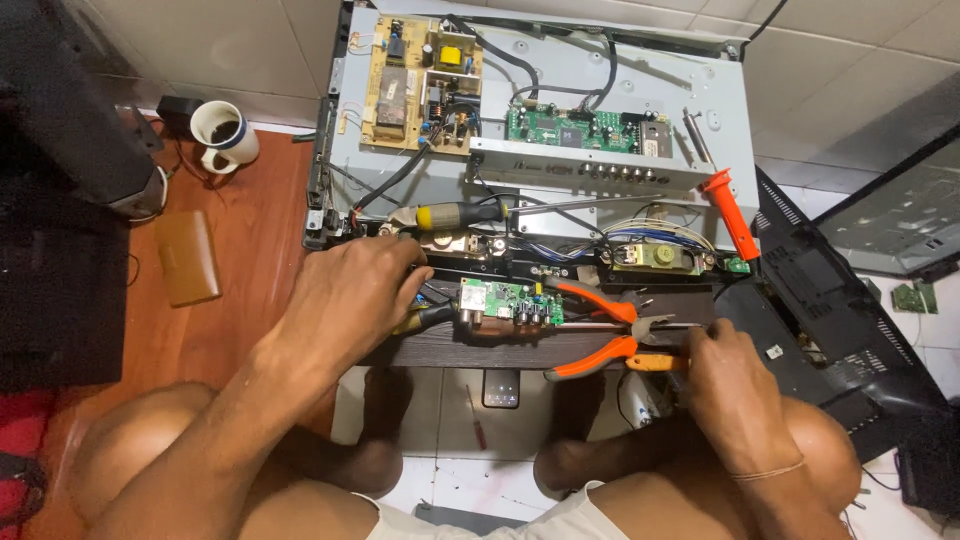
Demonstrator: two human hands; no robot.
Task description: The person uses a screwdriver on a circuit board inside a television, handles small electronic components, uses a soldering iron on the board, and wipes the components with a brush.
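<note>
A: Item one: your left hand [355, 285], fingers curled and pressed down beside the small green circuit board [508, 303], which sits on the dark strip at the near edge of the opened flat-screen chassis [610, 120].

B: Risk there?

A: Should your palm shift, the board could slide and strain its wires.

B: Item two?

A: Your right hand [722, 370], pinching a thin orange-handled tool [655, 362], tip towards the board. The orange pliers [600, 335] lie just beside it, touching the strip.

B: Hazard?

A: A slip could, I judge, bridge contacts or nudge the pliers off the edge. The red-handled screwdriver [730, 212] rests loose on the panel and may roll.
</note>
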